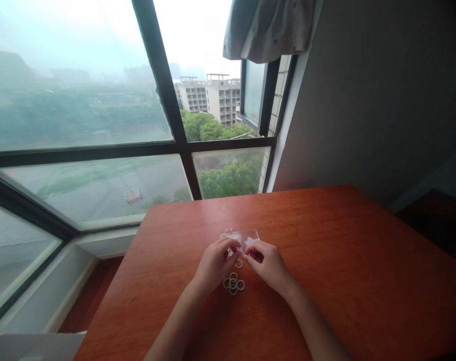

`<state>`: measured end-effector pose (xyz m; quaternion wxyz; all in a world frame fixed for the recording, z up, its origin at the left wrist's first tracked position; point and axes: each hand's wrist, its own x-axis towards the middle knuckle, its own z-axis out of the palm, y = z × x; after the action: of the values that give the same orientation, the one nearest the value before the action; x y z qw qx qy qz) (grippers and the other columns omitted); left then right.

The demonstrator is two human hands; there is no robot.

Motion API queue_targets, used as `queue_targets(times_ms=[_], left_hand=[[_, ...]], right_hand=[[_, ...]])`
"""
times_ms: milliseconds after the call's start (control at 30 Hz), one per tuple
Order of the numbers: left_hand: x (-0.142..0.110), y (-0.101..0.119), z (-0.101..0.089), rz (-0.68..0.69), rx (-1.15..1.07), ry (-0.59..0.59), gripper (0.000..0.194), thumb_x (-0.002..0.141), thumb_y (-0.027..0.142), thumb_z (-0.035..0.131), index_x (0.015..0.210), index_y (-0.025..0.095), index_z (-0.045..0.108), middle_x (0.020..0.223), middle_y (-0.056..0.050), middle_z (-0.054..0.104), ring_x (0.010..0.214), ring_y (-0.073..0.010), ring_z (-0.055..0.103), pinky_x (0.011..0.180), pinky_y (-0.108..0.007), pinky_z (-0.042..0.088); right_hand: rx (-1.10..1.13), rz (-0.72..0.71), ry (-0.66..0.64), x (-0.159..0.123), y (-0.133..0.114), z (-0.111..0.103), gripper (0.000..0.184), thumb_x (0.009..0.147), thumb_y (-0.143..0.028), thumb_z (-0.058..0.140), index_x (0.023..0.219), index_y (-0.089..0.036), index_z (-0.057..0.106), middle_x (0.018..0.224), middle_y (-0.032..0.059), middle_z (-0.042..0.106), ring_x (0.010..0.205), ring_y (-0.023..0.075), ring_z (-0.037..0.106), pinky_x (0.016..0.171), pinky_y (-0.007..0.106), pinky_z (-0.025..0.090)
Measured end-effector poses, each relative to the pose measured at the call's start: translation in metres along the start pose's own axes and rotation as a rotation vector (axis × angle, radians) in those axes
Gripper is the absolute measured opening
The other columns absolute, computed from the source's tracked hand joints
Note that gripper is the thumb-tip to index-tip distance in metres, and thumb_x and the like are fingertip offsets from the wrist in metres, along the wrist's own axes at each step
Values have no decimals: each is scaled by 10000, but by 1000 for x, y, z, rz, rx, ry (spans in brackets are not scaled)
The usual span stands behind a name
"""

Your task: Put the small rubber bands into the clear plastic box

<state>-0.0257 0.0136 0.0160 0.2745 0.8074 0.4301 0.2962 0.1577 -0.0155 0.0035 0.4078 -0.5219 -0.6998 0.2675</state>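
Observation:
My left hand [215,263] and my right hand [268,264] meet over the middle of a reddish wooden table [325,260]. Both have their fingers pinched together around a small pale piece [249,242] held between them; I cannot make out what it is. Just beyond the fingertips lies a clear plastic bag or sheet [245,234]. A cluster of several small metal rings [233,284] lies on the table between my wrists, and one separate ring [238,263] lies a little nearer the fingers.
A large window with dark frames [183,145] stands beyond the table's far and left edges, with buildings and trees outside. A grey wall [363,110] rises on the right. A curtain [269,27] hangs bunched at the top.

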Motion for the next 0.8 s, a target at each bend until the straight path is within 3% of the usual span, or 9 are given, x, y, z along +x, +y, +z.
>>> queue_targets(times_ms=[167, 433, 800], left_hand=[[0, 1, 0, 5, 30, 31, 129, 837, 206, 549, 808, 186, 673, 766, -19, 609, 626, -111, 496, 594, -213, 393], [3, -9, -6, -97, 142, 268, 148, 859, 254, 529, 838, 186, 659, 771, -14, 620, 622, -117, 514, 612, -229, 401], [5, -11, -1, -111, 193, 247, 164, 869, 260, 519, 855, 190, 667, 814, -26, 645, 669, -134, 556, 620, -235, 410]], right_hand=[[-6, 14, 11, 1, 2, 1, 97, 827, -266, 618, 773, -197, 659, 686, 7, 637, 591, 131, 535, 558, 231, 406], [-86, 2, -91, -3, 6, 6, 223, 839, -190, 586, 1036, -230, 683, 882, 24, 696, 742, 162, 617, 721, 273, 474], [-90, -25, -126, -4, 4, 7, 243, 822, -142, 604, 1042, -229, 659, 1036, 45, 659, 902, 181, 627, 848, 305, 486]])
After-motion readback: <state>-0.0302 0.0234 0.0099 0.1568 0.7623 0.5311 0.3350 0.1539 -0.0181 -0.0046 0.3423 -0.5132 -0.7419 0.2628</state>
